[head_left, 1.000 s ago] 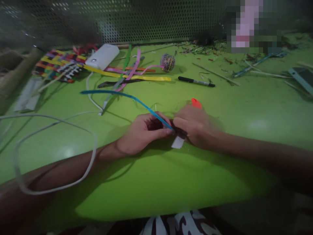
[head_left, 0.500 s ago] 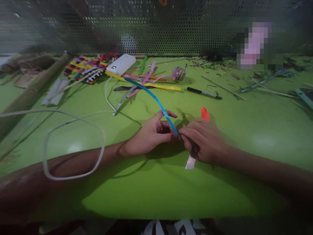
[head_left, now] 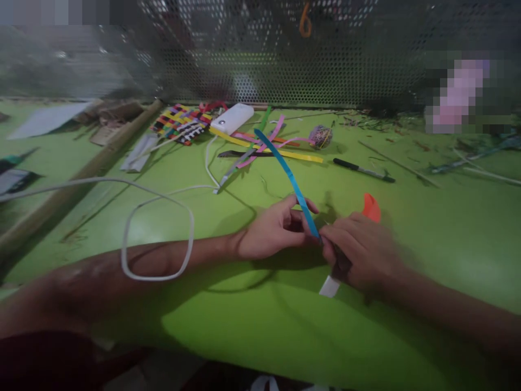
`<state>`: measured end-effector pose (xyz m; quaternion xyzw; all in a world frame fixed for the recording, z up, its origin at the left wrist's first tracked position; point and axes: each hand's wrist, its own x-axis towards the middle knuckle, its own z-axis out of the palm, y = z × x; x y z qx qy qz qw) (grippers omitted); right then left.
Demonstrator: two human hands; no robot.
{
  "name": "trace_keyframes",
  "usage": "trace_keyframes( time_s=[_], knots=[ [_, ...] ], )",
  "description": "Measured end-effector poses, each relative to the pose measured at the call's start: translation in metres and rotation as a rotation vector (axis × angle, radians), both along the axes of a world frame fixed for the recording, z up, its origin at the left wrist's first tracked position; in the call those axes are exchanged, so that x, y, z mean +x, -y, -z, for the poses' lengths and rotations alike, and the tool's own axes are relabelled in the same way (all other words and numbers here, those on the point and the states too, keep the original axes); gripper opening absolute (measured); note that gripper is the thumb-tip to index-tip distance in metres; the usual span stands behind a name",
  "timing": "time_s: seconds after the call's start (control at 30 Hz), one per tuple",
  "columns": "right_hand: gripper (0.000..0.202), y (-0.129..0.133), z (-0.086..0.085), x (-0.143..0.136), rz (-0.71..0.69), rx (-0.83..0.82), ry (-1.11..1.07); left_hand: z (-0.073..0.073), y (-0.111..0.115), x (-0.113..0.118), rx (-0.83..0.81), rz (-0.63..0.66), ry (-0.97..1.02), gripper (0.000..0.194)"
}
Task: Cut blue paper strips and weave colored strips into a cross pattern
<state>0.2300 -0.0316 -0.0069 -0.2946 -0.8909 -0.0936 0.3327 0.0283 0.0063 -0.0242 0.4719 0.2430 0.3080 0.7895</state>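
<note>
A narrow blue strip rises in a bend from between my hands, leaning up and left over the table. My left hand is curled, its thumb and fingertips closed around the strip's lower end. Pressed close beside it, my right hand pinches at that same end. Past the right knuckles sticks out a curved orange piece. A flat whitish piece shows below the right palm; whether the two are one thing is hidden by the hand.
Behind my hands lie several coloured strips, a white power bank, a woven multicoloured piece, a wound ball and a black pen. A white cable loops over my left forearm. A pole lies left.
The view has shifted, so the scene sits farther right and lower. The blue strip stands somewhat steeper. Both hands keep nearly the same hold.
</note>
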Motion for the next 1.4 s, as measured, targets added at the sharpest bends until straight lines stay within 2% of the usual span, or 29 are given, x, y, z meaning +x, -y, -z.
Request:
trace_keyframes(
  time_s=[0.2, 0.27, 0.47, 0.67, 0.83, 1.0, 1.2, 1.33, 1.4],
  knots=[
    [0.02, -0.002, -0.006, 0.002, 0.008, -0.045, 0.02, 0.001, 0.0, -0.002, 0.042, 0.053, 0.014, 0.052],
    [0.018, -0.002, -0.009, 0.005, 0.055, -0.064, 0.048, 0.0, 0.001, -0.003, 0.09, 0.05, -0.018, 0.05],
    [0.017, -0.005, -0.017, 0.011, 0.189, -0.048, 0.108, -0.005, 0.004, -0.007, 0.124, 0.121, -0.048, 0.067],
    [0.015, -0.013, -0.025, 0.019, 0.347, -0.041, 0.105, -0.003, 0.008, -0.006, 0.14, 0.192, -0.071, 0.066],
    [0.011, -0.03, -0.031, 0.035, 0.467, 0.129, 0.145, 0.004, 0.006, -0.001, 0.167, 0.234, -0.07, 0.071],
    [0.013, -0.043, -0.033, 0.047, 0.525, 0.146, 0.126, 0.007, 0.005, -0.002, 0.213, 0.206, -0.108, 0.064],
    [0.013, -0.048, -0.032, 0.057, 0.579, 0.131, 0.146, -0.001, 0.011, -0.002, 0.228, 0.164, -0.139, 0.049],
    [0.016, -0.057, -0.032, 0.065, 0.621, 0.129, 0.118, -0.001, 0.011, -0.002, 0.22, 0.176, -0.138, 0.05],
    [0.016, -0.061, -0.033, 0.068, 0.688, 0.096, 0.094, 0.001, 0.011, -0.003, 0.239, 0.187, -0.141, 0.049]
  ],
)
